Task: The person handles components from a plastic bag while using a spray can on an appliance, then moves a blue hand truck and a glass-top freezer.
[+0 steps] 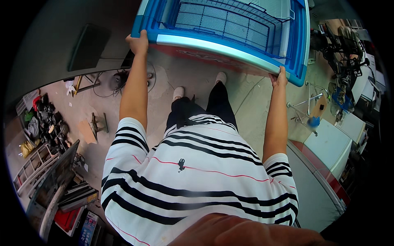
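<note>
In front of me stands a chest freezer [213,46] with a blue and silver rim and a red front; its top is uncovered. A blue wire basket [221,24] hangs inside it, and a white wire piece shows beside the basket. My left hand [139,42] is closed round the rim near the front left corner. At the front right corner, my right hand [280,77] grips the same rim, fingers curled beneath it. Both arms are stretched out. The freezer's far side is cut off by the picture's edge.
White cabinets [328,141] stand to the right, near a metal-framed stool [314,104]. Dark machine parts [334,49] lie at the far right. On the left are a small stool [96,125], a ladder [37,164] and piled clutter [49,123]. Cables run across the floor.
</note>
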Motion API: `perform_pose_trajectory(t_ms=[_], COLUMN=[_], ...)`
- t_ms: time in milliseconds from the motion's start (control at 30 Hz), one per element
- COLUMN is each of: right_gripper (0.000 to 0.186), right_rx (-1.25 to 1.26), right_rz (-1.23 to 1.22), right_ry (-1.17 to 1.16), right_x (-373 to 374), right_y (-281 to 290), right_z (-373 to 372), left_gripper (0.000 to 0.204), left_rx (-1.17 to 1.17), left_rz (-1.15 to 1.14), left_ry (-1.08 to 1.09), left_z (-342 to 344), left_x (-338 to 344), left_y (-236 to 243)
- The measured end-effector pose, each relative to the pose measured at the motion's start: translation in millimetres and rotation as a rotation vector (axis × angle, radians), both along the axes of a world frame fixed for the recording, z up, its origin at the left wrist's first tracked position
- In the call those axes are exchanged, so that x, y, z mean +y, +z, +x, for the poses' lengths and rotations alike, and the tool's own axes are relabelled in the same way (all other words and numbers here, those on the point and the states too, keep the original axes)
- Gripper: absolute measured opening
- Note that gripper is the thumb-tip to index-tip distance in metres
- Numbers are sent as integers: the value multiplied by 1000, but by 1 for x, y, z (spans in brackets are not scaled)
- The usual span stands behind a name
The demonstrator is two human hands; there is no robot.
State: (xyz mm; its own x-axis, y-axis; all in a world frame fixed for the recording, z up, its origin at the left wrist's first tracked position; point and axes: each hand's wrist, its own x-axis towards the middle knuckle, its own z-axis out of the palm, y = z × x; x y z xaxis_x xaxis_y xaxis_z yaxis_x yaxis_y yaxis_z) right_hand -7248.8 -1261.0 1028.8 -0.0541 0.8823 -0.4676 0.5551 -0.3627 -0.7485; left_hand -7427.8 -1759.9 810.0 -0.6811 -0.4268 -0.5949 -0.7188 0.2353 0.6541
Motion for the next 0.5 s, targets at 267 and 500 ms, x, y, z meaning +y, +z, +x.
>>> perform_pose_trajectory(t_ms=[267,500], right_gripper=[58,61], right_rx=[-40,-135], right_rz=[-50,21], right_ry=[-52,-90], right_x=[12,-16], right_y=[-8,7], right_z=[5,-18], left_gripper=[66,71], left_rx=[-31,-35], left_rz=[-18,23], left_ry=[-79,-151], left_z=[-18,-23], left_x=[13,-3], left_y=[11,-10])
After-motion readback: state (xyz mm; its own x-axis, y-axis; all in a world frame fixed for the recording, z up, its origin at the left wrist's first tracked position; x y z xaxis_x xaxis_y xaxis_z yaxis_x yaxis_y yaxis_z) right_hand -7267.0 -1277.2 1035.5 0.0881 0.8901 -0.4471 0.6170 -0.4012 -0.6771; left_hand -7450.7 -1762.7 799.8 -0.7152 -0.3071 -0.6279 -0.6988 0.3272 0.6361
